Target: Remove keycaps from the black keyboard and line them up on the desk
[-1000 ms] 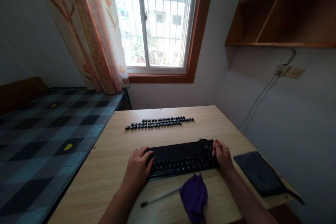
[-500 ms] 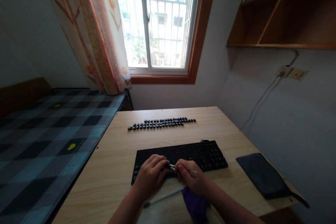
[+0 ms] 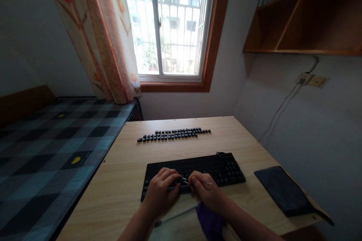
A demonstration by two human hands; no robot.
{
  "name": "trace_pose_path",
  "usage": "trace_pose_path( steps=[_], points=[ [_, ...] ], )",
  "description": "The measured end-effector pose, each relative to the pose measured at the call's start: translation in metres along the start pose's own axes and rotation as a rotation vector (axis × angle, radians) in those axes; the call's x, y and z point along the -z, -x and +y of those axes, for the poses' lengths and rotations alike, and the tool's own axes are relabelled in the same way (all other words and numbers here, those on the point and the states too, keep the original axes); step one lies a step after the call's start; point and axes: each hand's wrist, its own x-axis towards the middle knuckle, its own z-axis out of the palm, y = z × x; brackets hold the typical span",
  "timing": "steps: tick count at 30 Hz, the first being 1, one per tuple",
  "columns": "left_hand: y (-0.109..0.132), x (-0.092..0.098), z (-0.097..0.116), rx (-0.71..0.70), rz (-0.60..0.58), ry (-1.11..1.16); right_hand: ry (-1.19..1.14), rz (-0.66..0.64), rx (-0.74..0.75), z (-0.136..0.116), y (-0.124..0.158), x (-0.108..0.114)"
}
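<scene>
The black keyboard [image 3: 198, 163] lies in front of me on the table, some of its key area covered by my hands. Over its front left part, my left hand [image 3: 165, 186] is closed, with a small black piece that looks like a keycap [image 3: 178, 180] between thumb and fingers. Beside it, my right hand [image 3: 205, 188] is shut on a thin metal tool [image 3: 185, 180] with two prongs. The prong tips reach the left fingertips; two thin ends stick out past the right hand. A purple cloth [image 3: 209, 222] lies beneath the right wrist, next to a thin grey stick [image 3: 177, 214].
Black keycaps [image 3: 169, 135] stand in rows on the wooden table [image 3: 113, 192] behind the keyboard. A dark flat pouch [image 3: 285, 190] lies at the right edge. A bed [image 3: 56, 150] adjoins the left side; a shelf [image 3: 302, 26] hangs at upper right.
The view has tilted very slightly. Left thumb and fingers have shifted a little around the small black piece; the right hand keeps its grip on the metal tool.
</scene>
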Motion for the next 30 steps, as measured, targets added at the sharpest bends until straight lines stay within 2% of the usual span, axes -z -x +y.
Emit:
trace_pose_path(
  steps=[5, 15, 19, 22, 25, 30],
  points=[
    [0.001, -0.001, -0.001, 0.056, 0.060, 0.085, -0.072, 0.124, -0.032, -0.002, -0.005, -0.006],
    [0.003, 0.002, 0.004, 0.091, 0.111, 0.215, -0.240, 0.232, -0.117, -0.011, -0.012, -0.012],
    [0.004, 0.002, 0.005, 0.123, 0.103, 0.235, -0.248, 0.272, -0.152, -0.004, -0.013, -0.015],
    [0.005, 0.004, 0.000, 0.191, 0.145, 0.255, -0.231, 0.338, -0.154, 0.004, -0.014, -0.008],
    [0.006, 0.007, -0.005, 0.258, 0.177, 0.260, -0.099, 0.372, -0.136, 0.004, -0.016, 0.010],
    [0.004, 0.007, -0.004, 0.233, 0.126, 0.253, 0.373, 0.205, 0.161, -0.019, -0.019, 0.029]
  ],
)
